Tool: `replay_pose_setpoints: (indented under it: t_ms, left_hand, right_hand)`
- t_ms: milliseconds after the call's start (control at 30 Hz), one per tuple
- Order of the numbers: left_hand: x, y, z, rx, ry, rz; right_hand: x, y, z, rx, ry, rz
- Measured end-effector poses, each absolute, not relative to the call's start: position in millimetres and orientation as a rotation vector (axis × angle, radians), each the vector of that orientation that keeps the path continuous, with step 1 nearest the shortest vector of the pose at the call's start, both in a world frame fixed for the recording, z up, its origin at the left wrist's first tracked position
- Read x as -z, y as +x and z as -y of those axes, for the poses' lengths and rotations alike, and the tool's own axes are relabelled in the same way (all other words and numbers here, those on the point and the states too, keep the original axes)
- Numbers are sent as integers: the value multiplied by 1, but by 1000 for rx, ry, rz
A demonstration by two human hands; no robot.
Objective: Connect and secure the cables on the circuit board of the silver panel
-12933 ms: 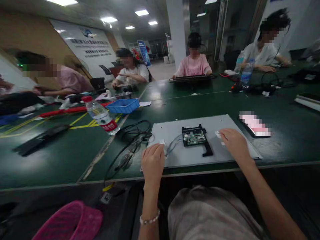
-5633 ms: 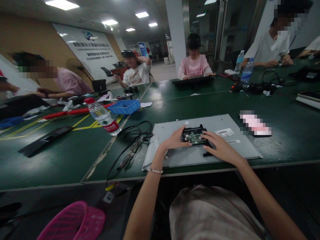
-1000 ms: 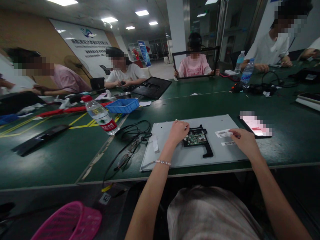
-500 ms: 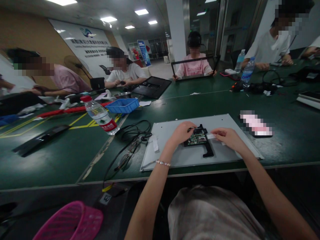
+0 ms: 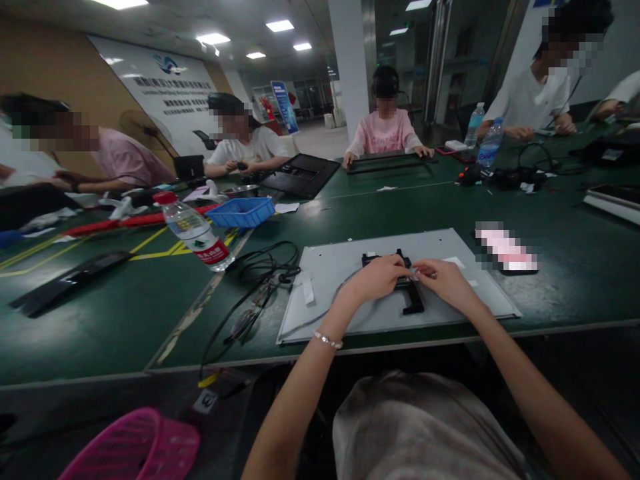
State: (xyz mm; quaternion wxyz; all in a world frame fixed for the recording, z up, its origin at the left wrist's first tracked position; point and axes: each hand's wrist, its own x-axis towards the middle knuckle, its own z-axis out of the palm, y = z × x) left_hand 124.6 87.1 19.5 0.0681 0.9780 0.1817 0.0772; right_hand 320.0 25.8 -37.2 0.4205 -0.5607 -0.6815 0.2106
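My left hand (image 5: 383, 277) and my right hand (image 5: 445, 281) meet over a black bracket (image 5: 413, 301), fingertips pinched close together. Between them shows a small pale bit, too small to name. The left hand covers most of the bracket and the circuit board in it. A thin grey cable (image 5: 333, 308) runs over the flat grey panel (image 5: 370, 323) from its near left corner and goes under my left hand. White strips lie on the panel, one (image 5: 307, 288) at the left and another (image 5: 454, 263) just beyond my right hand.
Left of the panel lie black cables (image 5: 273, 277), eyeglasses (image 5: 245, 320) and a leaning water bottle (image 5: 200, 237). A phone (image 5: 507, 248) is to the right. Beyond are a blue tray (image 5: 243, 212) and several people around the green table. A pink basket (image 5: 165, 440) stands below.
My hands have come together over the bracket, the left moving right and covering the board. The grey cable is now raised across the panel. Across the table, a person has lowered a black frame.
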Motion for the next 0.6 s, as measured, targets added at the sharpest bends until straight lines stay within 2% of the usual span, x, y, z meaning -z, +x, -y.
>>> replay_pose_setpoints:
  t_ms: [233,433,600]
  left_hand:
    - [-19,125,-87,-219,2958,-571]
    - [-29,121,-80,-207,3002,-643]
    - [-50,75,-59,-372,2928,-984]
  right_hand:
    - [40,324,-15,-246,-1450,1843]
    - [44,328,-12,-236,-1443,1857]
    - [42,327,-10,-254,-1410,1808]
